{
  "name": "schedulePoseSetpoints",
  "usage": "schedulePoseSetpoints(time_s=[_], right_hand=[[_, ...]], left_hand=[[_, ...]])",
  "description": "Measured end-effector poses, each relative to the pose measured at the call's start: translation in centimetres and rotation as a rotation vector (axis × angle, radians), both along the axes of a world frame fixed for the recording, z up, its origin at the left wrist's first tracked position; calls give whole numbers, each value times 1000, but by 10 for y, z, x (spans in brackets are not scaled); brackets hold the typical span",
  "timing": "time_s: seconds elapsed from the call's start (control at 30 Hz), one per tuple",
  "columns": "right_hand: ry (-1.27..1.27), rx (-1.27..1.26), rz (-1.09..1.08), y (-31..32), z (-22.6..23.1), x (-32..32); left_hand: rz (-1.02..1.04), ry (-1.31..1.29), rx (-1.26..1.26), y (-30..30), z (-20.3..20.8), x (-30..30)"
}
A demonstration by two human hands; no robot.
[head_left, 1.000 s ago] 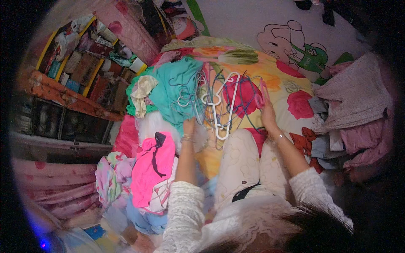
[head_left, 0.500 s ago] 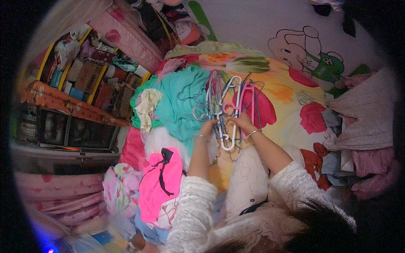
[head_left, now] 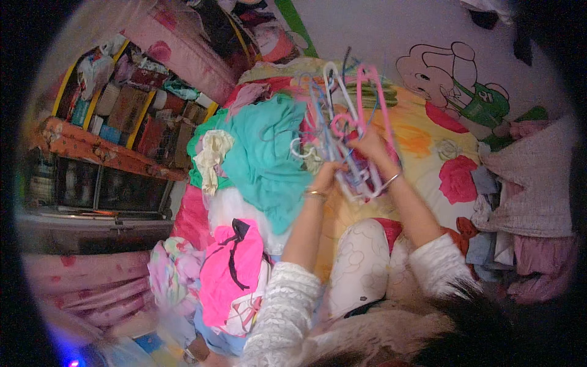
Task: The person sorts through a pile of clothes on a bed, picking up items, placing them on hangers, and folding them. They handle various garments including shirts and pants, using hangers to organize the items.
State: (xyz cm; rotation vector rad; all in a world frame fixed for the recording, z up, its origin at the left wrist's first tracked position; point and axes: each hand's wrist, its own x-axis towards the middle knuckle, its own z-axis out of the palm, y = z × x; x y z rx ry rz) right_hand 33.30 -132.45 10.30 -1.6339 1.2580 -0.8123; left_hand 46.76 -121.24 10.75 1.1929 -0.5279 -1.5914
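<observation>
A bundle of plastic clothes hangers, white, pink and blue, is lifted above the bed in front of me. My right hand closes round its middle, near the pink hanger. On the lower left side of the same bundle, my left hand grips the hangers too. Some fingers of both hands are hidden behind the hangers, and the bundle is slightly blurred. Left of the hands lies a heap of teal cloth, with a cream cloth on its far side.
The bed wears a yellow flowered sheet. A bright pink garment with black straps lies near my left arm. Folded clothes are stacked along the right edge. A packed shelf stands at left, and a cartoon-painted wall rises beyond.
Both hands have moved right with the hangers, which are raised and tilted now; their upper ends reach farther toward the wall. The clothes around them stay where they were.
</observation>
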Motion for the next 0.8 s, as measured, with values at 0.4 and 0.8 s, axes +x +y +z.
schedulePoseSetpoints(time_s=[0.4,0.8], right_hand=[[656,-189,438,-67,-7,-138],[911,-830,233,61,-36,-197]], left_hand=[[-204,-998,-104,-10,-142,-152],[430,-1860,359,436,104,32]])
